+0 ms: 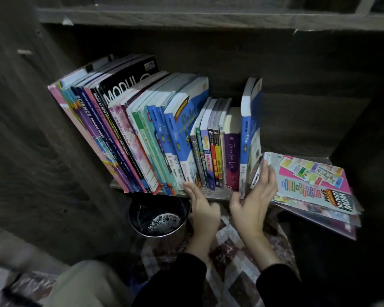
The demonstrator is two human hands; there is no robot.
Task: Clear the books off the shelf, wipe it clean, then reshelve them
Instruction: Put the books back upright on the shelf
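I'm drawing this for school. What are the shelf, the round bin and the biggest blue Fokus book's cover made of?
The shelf looks like matte wood or wood-look board: grain streaks show. The round bin seems metal, its wall gleaming, though glossy plastic is possible. The biggest blue Fokus book has a printed card cover, probably glossy.

Colourful upright books (164, 134) on dark wooden shelf (218, 193) — flat stack (315, 185) at right
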